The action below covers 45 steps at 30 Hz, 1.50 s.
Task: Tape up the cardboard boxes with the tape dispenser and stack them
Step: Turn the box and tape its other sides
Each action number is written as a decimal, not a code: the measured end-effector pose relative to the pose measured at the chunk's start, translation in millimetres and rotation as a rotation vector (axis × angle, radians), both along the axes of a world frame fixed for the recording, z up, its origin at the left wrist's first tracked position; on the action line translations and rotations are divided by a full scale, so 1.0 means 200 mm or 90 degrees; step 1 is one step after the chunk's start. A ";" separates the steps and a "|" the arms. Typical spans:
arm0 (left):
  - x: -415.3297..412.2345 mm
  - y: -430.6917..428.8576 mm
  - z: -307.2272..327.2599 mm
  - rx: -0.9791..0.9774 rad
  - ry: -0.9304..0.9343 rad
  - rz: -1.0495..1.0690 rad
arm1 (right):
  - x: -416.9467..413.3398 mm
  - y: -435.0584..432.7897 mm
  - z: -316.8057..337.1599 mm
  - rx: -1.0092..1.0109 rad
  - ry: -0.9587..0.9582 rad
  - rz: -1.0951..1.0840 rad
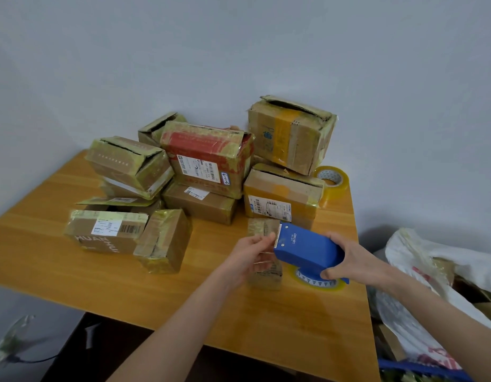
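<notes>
Cardboard boxes [106, 232] lie heaped beyond the left hand [252, 253]; its fingers seem to pinch the tape end [267, 256] over a small box [263, 278] beneath; just right, the right hand [352, 261] grips the tape dispenser [307, 250]; slack tape could wrinkle or stick to itself.

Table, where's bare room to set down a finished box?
The table has bare wood near-left, between the HUAN box and the near edge. A smaller patch lies between the forearms. The back is crowded with piled boxes, the tape roll at the right corner.
</notes>
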<state>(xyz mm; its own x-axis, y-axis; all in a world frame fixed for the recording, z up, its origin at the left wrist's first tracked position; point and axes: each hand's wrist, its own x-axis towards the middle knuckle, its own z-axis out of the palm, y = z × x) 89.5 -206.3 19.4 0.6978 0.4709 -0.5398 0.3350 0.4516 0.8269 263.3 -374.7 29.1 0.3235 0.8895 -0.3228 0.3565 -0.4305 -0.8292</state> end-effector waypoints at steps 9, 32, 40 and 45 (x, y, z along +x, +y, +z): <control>-0.01 0.00 -0.02 -0.055 0.008 0.046 | 0.01 -0.01 -0.01 -0.003 0.025 -0.001; -0.29 0.10 -0.12 0.257 0.177 0.108 | 0.09 -0.06 0.07 -0.081 -0.252 0.206; -0.26 0.05 -0.21 0.246 0.219 0.150 | 0.11 -0.05 -0.02 -0.108 -0.262 0.200; -0.24 0.08 -0.27 0.276 0.257 0.125 | 0.10 -0.02 -0.08 -0.127 -0.273 0.201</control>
<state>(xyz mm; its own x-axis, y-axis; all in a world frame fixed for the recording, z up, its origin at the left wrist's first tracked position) 42.5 -189.5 -33.9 0.3568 0.8053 -0.4734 0.6035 0.1881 0.7748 284.1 -378.2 12.3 0.1904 0.8994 -0.3935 0.7806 -0.3818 -0.4949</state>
